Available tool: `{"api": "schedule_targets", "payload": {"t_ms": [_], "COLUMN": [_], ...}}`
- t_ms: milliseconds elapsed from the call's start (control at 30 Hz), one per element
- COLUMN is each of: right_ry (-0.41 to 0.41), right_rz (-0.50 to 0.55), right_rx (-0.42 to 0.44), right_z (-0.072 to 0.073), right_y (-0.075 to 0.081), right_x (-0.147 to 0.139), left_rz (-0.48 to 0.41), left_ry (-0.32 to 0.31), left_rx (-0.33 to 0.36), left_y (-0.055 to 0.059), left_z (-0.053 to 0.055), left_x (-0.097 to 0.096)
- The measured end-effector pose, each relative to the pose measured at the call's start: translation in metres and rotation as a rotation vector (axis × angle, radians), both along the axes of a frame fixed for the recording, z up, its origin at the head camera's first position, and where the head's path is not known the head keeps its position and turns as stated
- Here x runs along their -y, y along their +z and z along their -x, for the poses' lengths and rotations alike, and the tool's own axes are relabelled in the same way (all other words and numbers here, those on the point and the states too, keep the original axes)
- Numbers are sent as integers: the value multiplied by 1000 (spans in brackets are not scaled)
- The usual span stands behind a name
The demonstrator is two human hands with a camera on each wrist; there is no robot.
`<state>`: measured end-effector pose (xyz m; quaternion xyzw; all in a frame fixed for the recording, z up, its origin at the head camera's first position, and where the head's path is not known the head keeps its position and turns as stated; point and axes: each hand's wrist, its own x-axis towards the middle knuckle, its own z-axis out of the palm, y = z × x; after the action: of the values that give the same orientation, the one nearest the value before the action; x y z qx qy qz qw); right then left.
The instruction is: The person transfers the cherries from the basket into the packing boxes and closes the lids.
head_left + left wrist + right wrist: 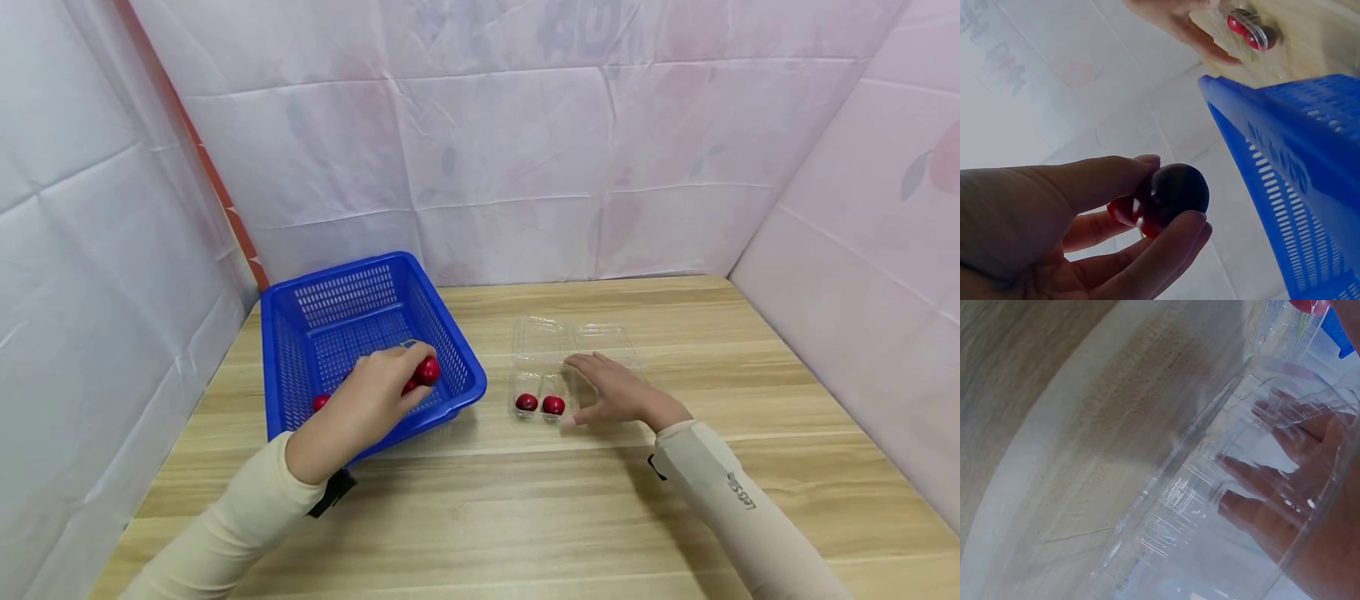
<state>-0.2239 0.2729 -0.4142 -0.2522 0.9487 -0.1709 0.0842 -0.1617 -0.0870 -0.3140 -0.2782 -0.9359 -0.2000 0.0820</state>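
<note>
My left hand [363,400] is over the blue basket [459,354], its thumb and fingers pinching glossy dark red cherries [1179,192]. At least two cherries show together in that grip in the left wrist view. Right of the basket lies an opened clear plastic clamshell box [543,337], divided into compartments. Two red cherries [553,405] sit in its near left compartments. At the box's right side, my right hand [618,393] rests with fingers spread loosely. The right wrist view shows those fingers [1244,509] through the clear plastic.
More red cherries [321,402] lie in the basket, partly hidden by the left hand and forearm. The wooden table [510,517] is bounded by a pale printed cloth [510,150] at the back and both sides.
</note>
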Motion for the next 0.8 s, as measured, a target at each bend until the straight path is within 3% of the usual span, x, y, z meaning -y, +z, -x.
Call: {"api": "schedule_targets", "payload": {"t_ms": [800], "right_ry": [2], "right_rz": [-3], "right_rx": [11], "right_z": [1], "right_y": [0], "right_x": [0], "left_rz": [-105], "left_ry": [-27], "left_rx": [94], "left_y": [-14], "left_z": [-4], "left_x": [-28]}}
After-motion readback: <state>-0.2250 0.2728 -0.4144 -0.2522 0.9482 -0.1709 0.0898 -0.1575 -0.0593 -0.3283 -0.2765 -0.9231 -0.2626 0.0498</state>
